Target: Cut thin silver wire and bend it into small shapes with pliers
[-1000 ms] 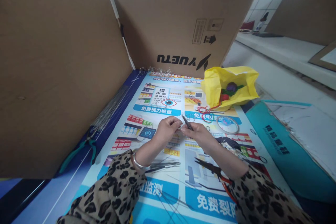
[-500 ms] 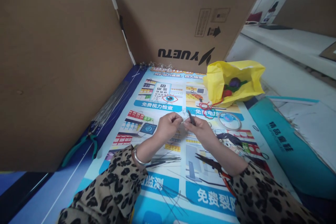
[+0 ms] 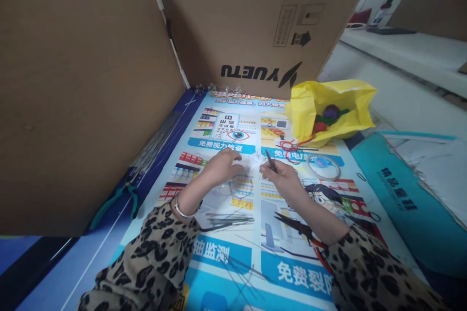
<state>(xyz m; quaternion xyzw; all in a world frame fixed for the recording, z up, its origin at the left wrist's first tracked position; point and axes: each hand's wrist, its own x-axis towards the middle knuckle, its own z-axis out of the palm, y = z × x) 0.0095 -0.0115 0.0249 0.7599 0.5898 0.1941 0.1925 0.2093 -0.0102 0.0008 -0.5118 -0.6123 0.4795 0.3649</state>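
My right hand point(image 3: 284, 180) is closed around a slim dark pointed tool point(image 3: 270, 159) whose tip points up and away; its exact kind is unclear. Thin, pale wire point(image 3: 258, 155) shows by those fingertips, too fine to tell whether it is gripped. Just to the left, my left hand point(image 3: 221, 170) has thumb and forefinger parted, with nothing visible between them. A thin wire ring point(image 3: 241, 188) lies on the printed sheet below the hands. Orange-handled scissors point(image 3: 297, 226) lie under my right forearm, partly hidden by it.
Loose wires point(image 3: 229, 221) lie near my left wrist. Teal-handled pliers point(image 3: 116, 199) and a wire bundle point(image 3: 151, 148) are at left, beside a cardboard wall point(image 3: 73, 107). A yellow paper bag point(image 3: 302, 112) with yarn, a tape roll point(image 3: 323, 167) and a teal box point(image 3: 386, 189) stand right.
My left hand has moved left, away from my right hand, and its finger and thumb have parted. My right hand still holds the dark tool. The view has shifted slightly.
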